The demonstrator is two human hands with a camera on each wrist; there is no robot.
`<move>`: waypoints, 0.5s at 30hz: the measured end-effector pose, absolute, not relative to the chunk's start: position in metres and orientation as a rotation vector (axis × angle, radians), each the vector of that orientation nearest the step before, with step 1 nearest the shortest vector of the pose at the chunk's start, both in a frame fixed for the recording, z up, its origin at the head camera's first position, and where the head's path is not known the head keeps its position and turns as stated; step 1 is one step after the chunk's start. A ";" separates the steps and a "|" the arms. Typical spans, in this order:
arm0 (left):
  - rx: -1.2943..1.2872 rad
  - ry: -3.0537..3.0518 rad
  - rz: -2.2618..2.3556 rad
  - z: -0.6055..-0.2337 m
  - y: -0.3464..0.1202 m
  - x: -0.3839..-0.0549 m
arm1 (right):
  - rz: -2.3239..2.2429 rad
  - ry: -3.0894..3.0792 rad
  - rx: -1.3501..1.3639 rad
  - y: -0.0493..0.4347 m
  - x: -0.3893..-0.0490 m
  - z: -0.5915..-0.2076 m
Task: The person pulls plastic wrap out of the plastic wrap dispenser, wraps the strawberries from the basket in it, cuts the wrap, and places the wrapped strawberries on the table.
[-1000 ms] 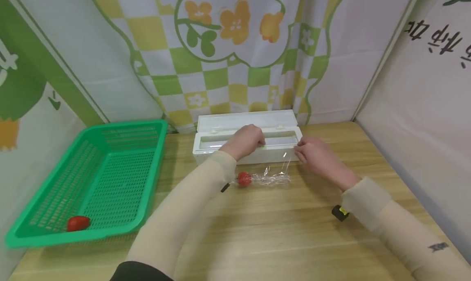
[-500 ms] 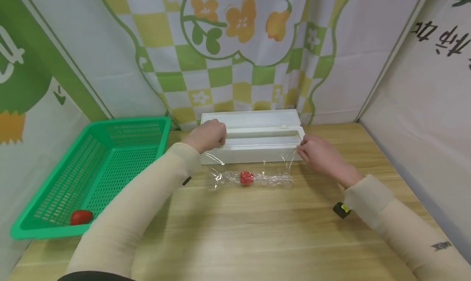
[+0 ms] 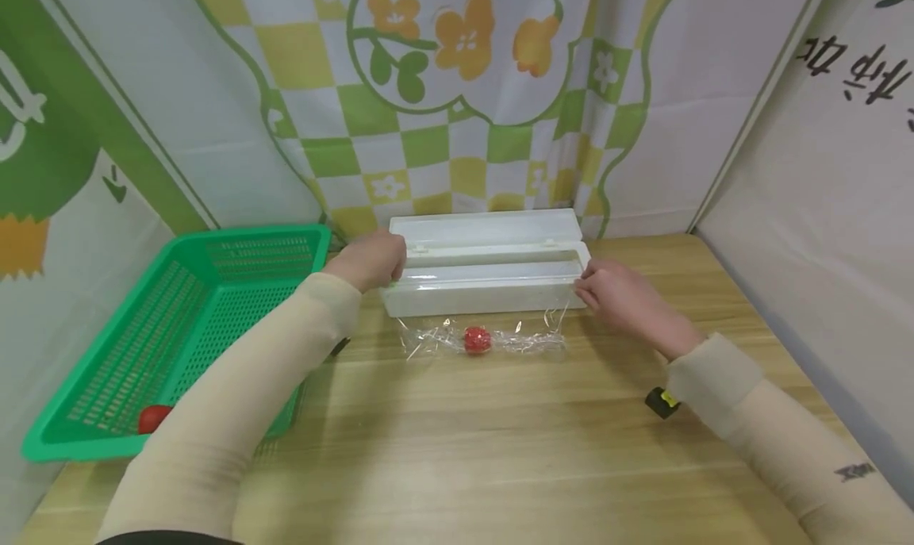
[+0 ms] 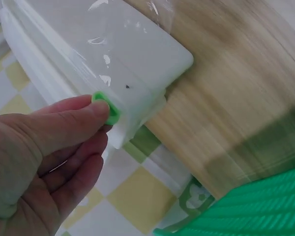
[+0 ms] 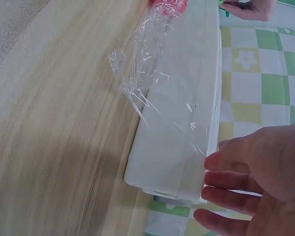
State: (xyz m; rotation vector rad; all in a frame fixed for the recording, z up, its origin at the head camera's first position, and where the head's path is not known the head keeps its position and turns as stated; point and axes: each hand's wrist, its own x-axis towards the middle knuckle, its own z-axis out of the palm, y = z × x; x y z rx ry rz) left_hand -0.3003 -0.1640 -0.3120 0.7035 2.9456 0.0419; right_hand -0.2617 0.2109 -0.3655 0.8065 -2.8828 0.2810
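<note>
A long white cling film box (image 3: 485, 301) lies with its lid raised. At its left end my left hand (image 3: 370, 261) pinches a small green slider (image 4: 115, 118) between thumb and index finger, clearest in the left wrist view. My right hand (image 3: 623, 297) is at the box's right front corner, thumb and index finger pinching the edge of the clear cling film (image 5: 142, 54). The film hangs over the front of the box onto the table. Bunched inside it is a small round red item (image 3: 477, 340), midway along the box.
A green plastic basket (image 3: 314, 247) stands at the left with a red item (image 3: 151, 419) inside, partly covered by my left sleeve. Behind the box hangs a checked curtain (image 3: 425, 147). Everything stands on a wooden table (image 3: 485, 442).
My left hand has moved left along the box from its middle to its left end. The right hand stays at the right corner. More of the film and the red item now shows.
</note>
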 end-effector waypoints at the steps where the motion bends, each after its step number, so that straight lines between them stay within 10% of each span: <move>1: 0.704 2.950 0.034 -0.312 -0.163 -0.300 | 0.279 -2.872 0.816 0.212 -0.262 -0.366; 15: 0.603 3.023 0.030 -0.304 -0.153 -0.287 | 0.215 -2.824 0.881 0.210 -0.261 -0.362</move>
